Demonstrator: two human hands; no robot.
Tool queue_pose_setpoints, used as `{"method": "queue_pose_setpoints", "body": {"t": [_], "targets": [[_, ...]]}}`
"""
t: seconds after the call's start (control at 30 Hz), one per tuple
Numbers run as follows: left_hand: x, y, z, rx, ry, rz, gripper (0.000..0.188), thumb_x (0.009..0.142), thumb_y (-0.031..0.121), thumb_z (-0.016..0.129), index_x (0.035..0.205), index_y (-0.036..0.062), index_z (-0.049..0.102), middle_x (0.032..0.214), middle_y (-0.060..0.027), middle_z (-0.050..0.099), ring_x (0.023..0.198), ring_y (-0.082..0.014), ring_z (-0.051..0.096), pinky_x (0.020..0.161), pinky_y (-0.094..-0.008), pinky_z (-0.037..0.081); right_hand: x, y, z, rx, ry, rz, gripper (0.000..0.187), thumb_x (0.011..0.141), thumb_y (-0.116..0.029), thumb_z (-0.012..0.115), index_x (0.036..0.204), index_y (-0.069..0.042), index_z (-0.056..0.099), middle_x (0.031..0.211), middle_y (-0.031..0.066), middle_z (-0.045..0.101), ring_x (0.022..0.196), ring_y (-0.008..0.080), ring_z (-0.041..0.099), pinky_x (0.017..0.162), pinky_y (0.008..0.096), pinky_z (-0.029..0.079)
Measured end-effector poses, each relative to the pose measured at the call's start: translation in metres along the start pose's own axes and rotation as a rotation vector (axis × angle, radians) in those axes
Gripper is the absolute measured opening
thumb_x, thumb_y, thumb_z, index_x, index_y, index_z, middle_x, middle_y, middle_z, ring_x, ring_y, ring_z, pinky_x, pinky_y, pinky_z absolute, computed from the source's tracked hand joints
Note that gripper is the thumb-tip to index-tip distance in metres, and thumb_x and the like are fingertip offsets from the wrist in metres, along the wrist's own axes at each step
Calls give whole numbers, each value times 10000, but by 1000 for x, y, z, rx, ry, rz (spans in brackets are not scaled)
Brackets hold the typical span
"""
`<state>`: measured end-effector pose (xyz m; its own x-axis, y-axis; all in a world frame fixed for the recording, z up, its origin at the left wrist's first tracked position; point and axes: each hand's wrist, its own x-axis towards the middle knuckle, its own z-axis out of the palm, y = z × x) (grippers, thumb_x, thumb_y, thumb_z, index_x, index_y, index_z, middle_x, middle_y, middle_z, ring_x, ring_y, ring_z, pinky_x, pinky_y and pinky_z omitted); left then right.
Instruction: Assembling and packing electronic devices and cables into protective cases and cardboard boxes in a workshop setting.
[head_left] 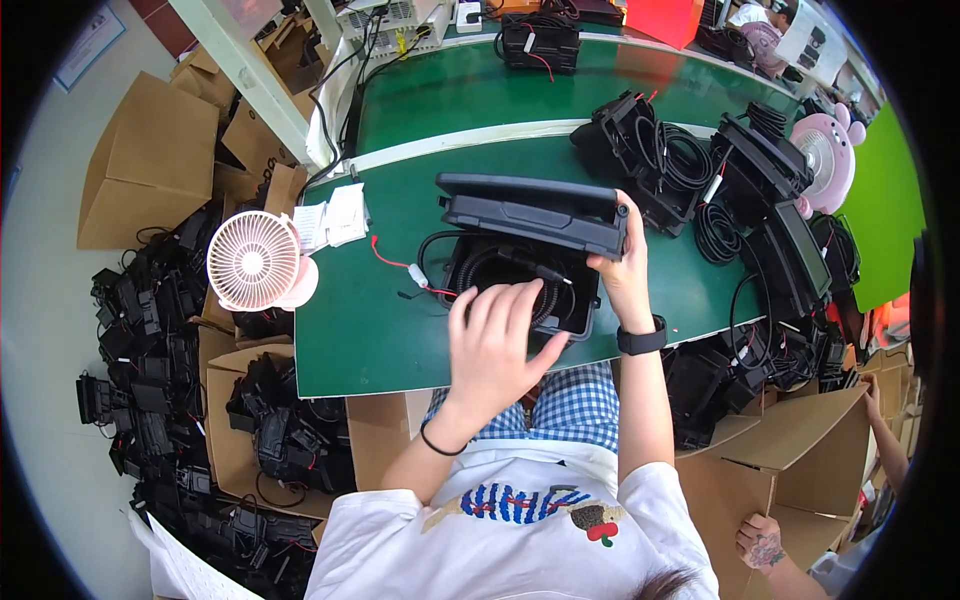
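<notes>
In front of me on the green table sits a black plastic case (pixel 590 318) with its lid (pixel 530 212) tilted up. My right hand (pixel 622 265), with a black watch on the wrist, grips the lid's right end between thumb and fingers. Inside the case lies a coiled black cable (pixel 490 262), partly ribbed. My left hand (pixel 497 340) lies over the coil with its fingers stretched out and the thumb apart; its fingertips appear to touch the cable. A red wire with a white connector (pixel 417 276) sticks out past the case's left side.
A pink fan (pixel 255 262) and white paper slips (pixel 346 214) are at the left edge. More black cases with cables (pixel 640 160) crowd the right side, near a pink animal-shaped fan (pixel 828 160). Cartons of black cases stand below left. Another person's hand (pixel 760 540) holds a carton at lower right.
</notes>
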<state>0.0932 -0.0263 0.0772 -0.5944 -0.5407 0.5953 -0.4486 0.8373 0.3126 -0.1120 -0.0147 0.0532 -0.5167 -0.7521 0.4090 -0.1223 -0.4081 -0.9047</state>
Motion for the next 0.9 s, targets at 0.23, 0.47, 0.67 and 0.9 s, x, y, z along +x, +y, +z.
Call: {"method": "queue_pose_setpoints", "body": {"t": [0.23,0.47,0.67,0.9], "targets": [[1,4,22,-264,94,-109,194,838,123,720,1014,93,644,867,2,721,770,-177,674,1069,-477,306,-1,-1,0,-51,-30,-72,967,528,-386,919,1326,-78,469,1224,19,536,1111,165,531,964,298,427],[-24,-15,-6,-914,508,-336,173,975,112,574,1107,17,515,960,-151,704,901,-200,682,1107,-461,348,-2,1,2,-21,-47,-8,964,527,-268,936,1345,-83,461,1198,1,527,1033,135,536,921,278,446],[-36,-29,-9,-1187,885,-400,314,993,312,557,1176,77,461,840,-53,566,903,-173,558,1083,-492,365,-2,6,2,5,1,-44,901,604,-245,914,1361,-86,452,1205,16,536,1015,134,559,915,280,454],[-38,-98,-48,-1302,1120,-658,316,1003,317,548,1187,62,521,995,-15,569,954,-141,546,881,-353,481,0,19,-22,76,135,36,995,640,-550,834,1399,-59,422,1226,20,540,1110,130,539,941,263,437]]}}
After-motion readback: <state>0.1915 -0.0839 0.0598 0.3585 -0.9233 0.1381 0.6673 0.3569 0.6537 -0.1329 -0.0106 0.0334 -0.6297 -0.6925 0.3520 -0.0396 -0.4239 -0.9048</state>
